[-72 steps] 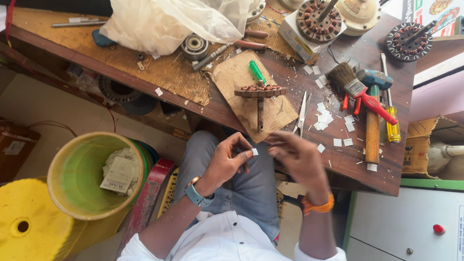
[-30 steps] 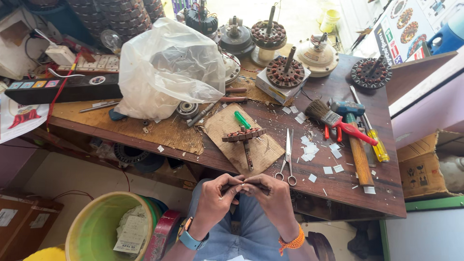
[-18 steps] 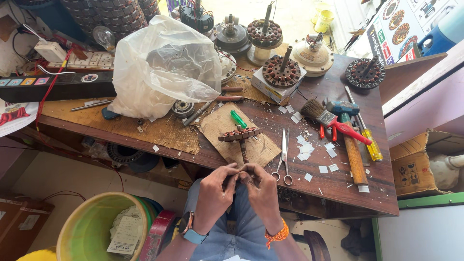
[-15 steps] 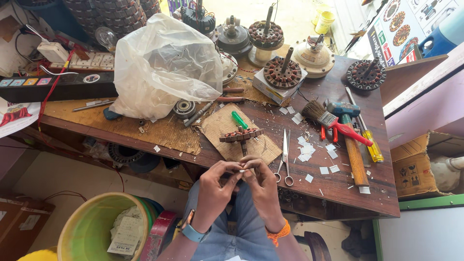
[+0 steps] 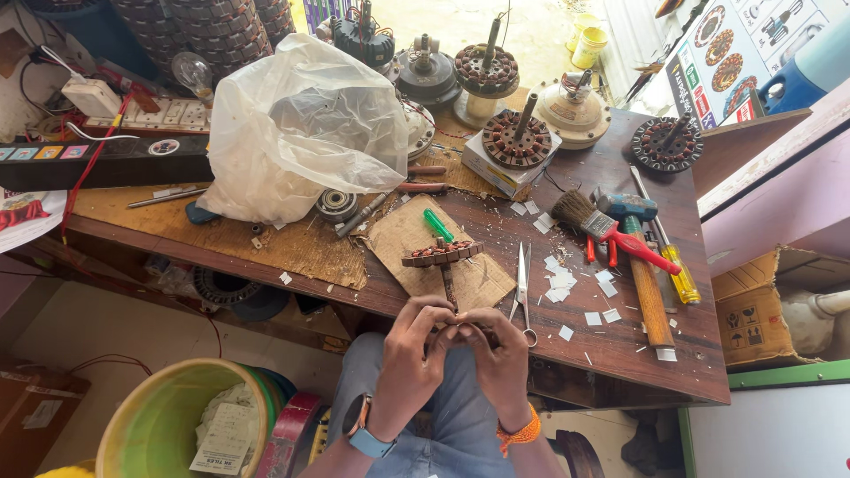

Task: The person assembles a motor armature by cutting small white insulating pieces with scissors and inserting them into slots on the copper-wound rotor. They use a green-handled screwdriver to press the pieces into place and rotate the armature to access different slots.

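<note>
Both hands meet just off the near edge of the tabletop (image 5: 620,354). The left hand (image 5: 412,350) and right hand (image 5: 496,350) have their fingers curled in, fingertips pinched together on a small piece (image 5: 452,329) too tiny to identify. Just beyond them, near that edge, a wound rotor (image 5: 443,255) lies on a cardboard scrap (image 5: 482,288), with scissors (image 5: 522,288) beside it.

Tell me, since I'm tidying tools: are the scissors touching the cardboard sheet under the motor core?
Apart. The head view shows bare wood between the scissors and the cardboard sheet.
</note>
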`<state>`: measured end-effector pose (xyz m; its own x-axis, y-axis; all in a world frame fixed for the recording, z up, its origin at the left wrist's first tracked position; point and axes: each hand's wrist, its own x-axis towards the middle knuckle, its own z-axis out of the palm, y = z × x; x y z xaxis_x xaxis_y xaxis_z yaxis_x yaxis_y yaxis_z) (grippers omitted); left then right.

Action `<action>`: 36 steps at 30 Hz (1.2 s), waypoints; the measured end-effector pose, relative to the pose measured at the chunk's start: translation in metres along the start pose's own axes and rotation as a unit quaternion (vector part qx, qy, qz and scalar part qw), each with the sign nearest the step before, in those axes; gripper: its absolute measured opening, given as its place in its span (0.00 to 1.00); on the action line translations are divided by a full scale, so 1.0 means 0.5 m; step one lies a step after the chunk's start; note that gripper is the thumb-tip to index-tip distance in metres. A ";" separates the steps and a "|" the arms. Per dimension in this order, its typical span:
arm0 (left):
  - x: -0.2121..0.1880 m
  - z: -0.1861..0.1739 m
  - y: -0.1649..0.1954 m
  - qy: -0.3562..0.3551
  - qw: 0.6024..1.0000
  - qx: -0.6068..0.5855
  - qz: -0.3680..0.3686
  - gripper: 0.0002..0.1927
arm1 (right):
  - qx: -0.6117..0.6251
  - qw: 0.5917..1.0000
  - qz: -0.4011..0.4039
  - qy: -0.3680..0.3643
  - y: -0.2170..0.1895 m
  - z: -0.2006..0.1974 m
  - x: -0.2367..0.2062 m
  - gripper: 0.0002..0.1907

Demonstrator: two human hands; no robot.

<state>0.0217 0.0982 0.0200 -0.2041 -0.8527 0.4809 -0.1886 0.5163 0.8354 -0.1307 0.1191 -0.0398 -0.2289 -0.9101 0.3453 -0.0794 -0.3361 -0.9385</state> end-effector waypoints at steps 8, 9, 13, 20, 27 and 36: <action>-0.010 -0.025 -0.029 -0.016 1.000 0.009 -0.014 0.05 | -0.184 0.974 -0.131 0.007 -0.061 0.020 0.006 0.11; -0.011 -0.029 -0.037 -0.034 0.996 -0.042 -0.075 0.05 | -0.176 0.976 -0.129 -0.003 -0.066 0.021 0.006 0.12; -0.020 -0.039 -0.068 -0.089 0.969 -0.174 -0.150 0.05 | -0.188 0.968 -0.160 -0.056 -0.088 0.011 0.007 0.12; -0.027 -0.047 -0.089 -0.145 0.935 -0.265 -0.187 0.07 | -0.232 0.944 -0.214 -0.094 -0.124 -0.003 0.016 0.12; -0.023 -0.052 -0.065 -0.096 0.957 -0.238 -0.134 0.04 | -0.167 0.972 -0.140 -0.087 -0.143 0.016 0.015 0.11; -0.011 -0.045 -0.022 0.018 0.997 -0.006 0.071 0.06 | -0.085 0.995 0.035 -0.050 -0.122 0.035 0.023 0.07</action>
<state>0.0467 0.0956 0.0139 -0.1924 -0.7738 0.6035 -0.1485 0.6309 0.7616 -0.1117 0.1251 0.0216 -0.1434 -0.9523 0.2695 -0.2310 -0.2326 -0.9447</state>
